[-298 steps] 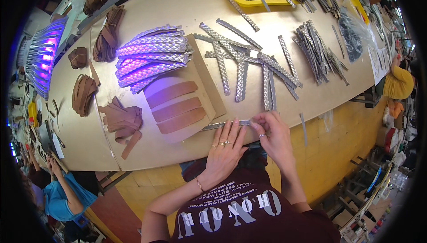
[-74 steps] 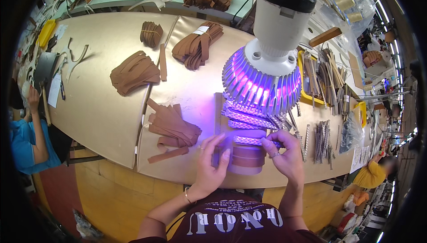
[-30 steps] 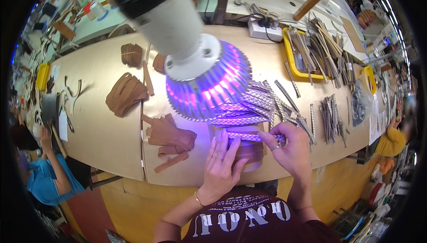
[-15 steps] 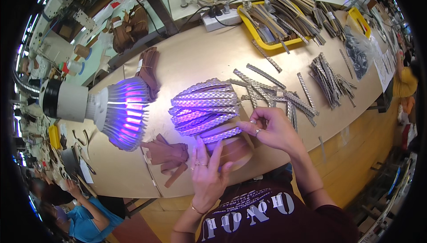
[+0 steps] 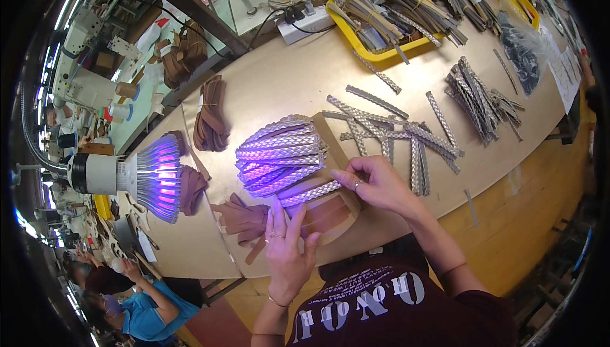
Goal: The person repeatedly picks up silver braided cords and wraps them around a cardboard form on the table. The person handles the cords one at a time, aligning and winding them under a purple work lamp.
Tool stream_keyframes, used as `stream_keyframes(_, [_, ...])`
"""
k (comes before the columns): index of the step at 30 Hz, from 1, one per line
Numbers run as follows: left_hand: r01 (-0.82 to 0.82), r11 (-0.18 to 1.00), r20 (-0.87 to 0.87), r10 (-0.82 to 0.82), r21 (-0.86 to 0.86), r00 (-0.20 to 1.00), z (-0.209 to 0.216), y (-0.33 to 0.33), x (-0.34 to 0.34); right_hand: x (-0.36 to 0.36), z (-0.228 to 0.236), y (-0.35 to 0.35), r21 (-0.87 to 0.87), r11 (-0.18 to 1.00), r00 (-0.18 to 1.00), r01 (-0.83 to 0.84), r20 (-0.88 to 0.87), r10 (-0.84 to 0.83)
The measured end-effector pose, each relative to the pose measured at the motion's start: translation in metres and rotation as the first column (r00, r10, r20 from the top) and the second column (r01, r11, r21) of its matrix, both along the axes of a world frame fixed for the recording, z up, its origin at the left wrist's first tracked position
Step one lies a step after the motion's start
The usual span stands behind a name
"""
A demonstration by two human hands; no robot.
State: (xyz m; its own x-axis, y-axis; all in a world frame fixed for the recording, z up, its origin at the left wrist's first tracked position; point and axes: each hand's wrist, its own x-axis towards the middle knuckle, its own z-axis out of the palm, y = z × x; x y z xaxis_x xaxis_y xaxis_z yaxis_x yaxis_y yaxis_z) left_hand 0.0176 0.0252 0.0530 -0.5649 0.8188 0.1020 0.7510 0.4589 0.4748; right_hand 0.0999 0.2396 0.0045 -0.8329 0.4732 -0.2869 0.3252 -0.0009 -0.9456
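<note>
A silver braided strip [image 5: 318, 191] lies on a slant in front of the person, just below a heaped stack of braided strips [image 5: 279, 156] and above flat brown bands [image 5: 325, 218], all of them on a cardboard sheet [image 5: 335, 140] on the gold-toned bench [image 5: 267, 86]. The right hand [image 5: 380, 185] pinches the upper right end of the strip between thumb and forefinger, the other fingers curled in. The left hand [image 5: 289, 255] has its fingers spread, with fingertips at the lower left end of the strip; whether they press on it or merely rest there, I cannot tell. Purplish light falls over the stack and the strip's left part, and a finned lamp [image 5: 159, 179] glowing violet and pink stands out to the left. Near the left hand is a loose pile of brown strips [image 5: 241, 220]; a folded bundle of brown strips [image 5: 210, 115] lies farther back, and a brown coil [image 5: 192, 189] is partly hidden behind the lamp. Right of the stack, loose braided pieces [image 5: 394, 131] lie crossed over one another, with a sheaf of braided pieces [image 5: 473, 102] beyond them. At the back are a yellow tray [image 5: 381, 60] filled with narrow strips and a white power strip [image 5: 305, 28]. At lower left, a co-worker in a blue top [image 5: 152, 312] is at the same bench.
</note>
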Motion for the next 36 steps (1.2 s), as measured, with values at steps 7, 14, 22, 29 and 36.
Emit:
stream_keyframes(7, [-0.009, 1.0, 0.03, 0.009, -0.021, 1.0, 0.004, 0.001, 0.001, -0.001, -0.003, -0.004, 0.017, 1.0, 0.998, 0.01, 0.055, -0.011])
stream_keyframes(14, [-0.007, 1.0, 0.045, 0.007, -0.01, 0.999, 0.002, 0.0, 0.001, -0.002, 0.004, -0.011, 0.221, 0.975, 0.996, -0.001, 0.082, -0.017])
stream_keyframes(22, [-0.009, 0.999, 0.038, 0.007, 0.051, 0.999, -0.005, -0.001, 0.005, -0.008, 0.001, -0.028, 0.55, 0.835, 0.997, 0.004, 0.058, -0.044])
stream_keyframes(29, [-0.021, 0.999, 0.04, 0.02, 0.031, 0.999, 0.006, -0.012, 0.009, -0.001, 0.022, -0.015, 0.487, 0.872, 0.996, -0.04, -0.055, 0.076])
stream_keyframes(36, [-0.181, 0.946, -0.156, 0.229, 0.269, 0.961, 0.023, -0.019, 0.004, -0.025, 0.072, -0.011, 0.632, 0.766, 0.93, 0.118, -0.34, 0.137])
